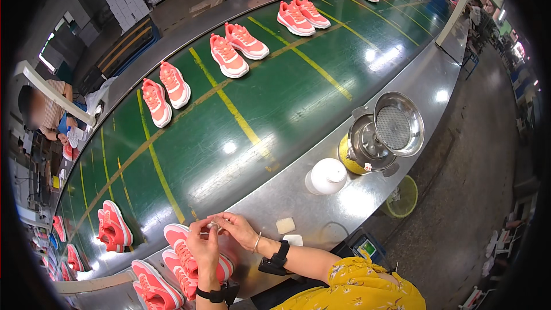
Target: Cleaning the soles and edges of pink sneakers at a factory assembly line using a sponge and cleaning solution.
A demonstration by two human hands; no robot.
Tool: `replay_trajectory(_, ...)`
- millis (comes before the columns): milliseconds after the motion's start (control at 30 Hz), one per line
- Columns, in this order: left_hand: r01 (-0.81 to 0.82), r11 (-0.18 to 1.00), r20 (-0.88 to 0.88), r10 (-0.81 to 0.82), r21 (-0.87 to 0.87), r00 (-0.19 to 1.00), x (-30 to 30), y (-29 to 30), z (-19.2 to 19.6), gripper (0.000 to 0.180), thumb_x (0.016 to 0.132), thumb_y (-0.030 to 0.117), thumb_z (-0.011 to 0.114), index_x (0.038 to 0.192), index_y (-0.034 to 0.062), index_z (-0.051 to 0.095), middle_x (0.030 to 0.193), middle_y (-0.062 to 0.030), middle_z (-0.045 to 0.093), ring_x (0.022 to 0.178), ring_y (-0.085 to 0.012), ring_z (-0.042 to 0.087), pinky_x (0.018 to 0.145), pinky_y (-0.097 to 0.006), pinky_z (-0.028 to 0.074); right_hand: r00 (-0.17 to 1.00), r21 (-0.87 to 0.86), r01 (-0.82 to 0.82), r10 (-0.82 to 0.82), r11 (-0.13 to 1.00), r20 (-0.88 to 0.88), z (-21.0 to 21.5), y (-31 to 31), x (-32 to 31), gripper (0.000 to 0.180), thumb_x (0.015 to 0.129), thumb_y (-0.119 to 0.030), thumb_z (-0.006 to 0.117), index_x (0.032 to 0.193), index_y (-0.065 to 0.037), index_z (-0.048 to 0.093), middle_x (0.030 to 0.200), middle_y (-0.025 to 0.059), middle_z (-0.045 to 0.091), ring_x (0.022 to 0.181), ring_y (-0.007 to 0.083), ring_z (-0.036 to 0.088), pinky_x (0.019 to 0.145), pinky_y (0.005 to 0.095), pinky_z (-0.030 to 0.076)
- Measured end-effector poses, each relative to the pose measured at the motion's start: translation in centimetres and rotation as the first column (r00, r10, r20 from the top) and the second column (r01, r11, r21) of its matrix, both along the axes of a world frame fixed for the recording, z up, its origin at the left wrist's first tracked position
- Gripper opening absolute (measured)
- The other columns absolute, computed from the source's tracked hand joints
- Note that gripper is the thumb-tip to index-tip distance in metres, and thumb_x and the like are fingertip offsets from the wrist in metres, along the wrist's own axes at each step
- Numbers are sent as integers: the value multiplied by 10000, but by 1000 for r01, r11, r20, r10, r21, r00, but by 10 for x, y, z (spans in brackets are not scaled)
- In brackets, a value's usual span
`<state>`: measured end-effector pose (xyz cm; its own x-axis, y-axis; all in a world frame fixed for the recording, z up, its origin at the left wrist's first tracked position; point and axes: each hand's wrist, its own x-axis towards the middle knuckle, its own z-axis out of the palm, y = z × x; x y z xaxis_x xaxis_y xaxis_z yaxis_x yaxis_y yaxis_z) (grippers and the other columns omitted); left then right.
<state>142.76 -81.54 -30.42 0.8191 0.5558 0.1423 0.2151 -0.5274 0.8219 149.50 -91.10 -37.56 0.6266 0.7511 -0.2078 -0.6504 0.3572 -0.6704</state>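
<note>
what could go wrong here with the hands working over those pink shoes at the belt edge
The left hand and right hand pinch something small above the pink shoes, which lie at the green belt edge; they might get nudged out of place. The white bottle and metal funnel can stand close by on the steel ledge, so a reaching elbow might tip them.

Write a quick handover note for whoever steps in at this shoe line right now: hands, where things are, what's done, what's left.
Left hand and right hand meet over the near pink shoe, pinching something small; too small to tell what.
That shoe sits at the belt's near edge with others beside it; more pairs ride the belt.
White bottle and metal pot stand on the steel rim to the right.
Done: unclear. Left: the shoe in hand.
</note>
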Motion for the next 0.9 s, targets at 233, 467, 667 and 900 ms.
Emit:
replay_trajectory(233, -64, 998, 107, 66, -19, 992, 4, -2, -3, 183, 820, -69, 690, 987, 2, 662, 915, -73, 631, 749, -131, 630, 653, -249, 524, 1000, 49, -18, 17, 999, 26, -3, -3, 4, 315, 1026, -262, 587, 1258, -55, 639, 997, -36, 652, 824, 28, 519, 725, 180, 430)
replay_trajectory(467, -14, 999, 140, 7, 51, 990, 12, -14, 7, 194, 794, -84, 695, 967, 0, 664, 920, -79, 626, 745, -136, 634, 648, -250, 525, 1000, 44, 3, -2, 999, -31, -7, -7, 8, 343, 1007, -286, 622, 1239, -34, 642, 996, -15, 653, 818, 40, 536, 737, 194, 460)
replay_trajectory(667, 104, 994, 99, -108, 38, 989, 15, -21, 10, 149, 841, -54, 698, 981, -3, 700, 954, -78, 634, 799, -139, 637, 668, -228, 527, 989, 118, 59, -41, 991, -144, -14, -8, 11, 355, 1005, -219, 625, 1305, -33, 590, 1099, 5, 645, 949, 63, 596, 863, 228, 506)
replay_trajectory(900, 114, 988, 79, -123, 109, 989, 20, -23, 7, 103, 870, -49, 675, 964, -16, 700, 922, -101, 649, 792, -174, 674, 694, -267, 564, 988, 135, 51, -30, 990, -153, -22, -11, 16, 355, 1002, -173, 624, 1318, -19, 578, 1119, 12, 651, 977, 69, 616, 860, 223, 511)
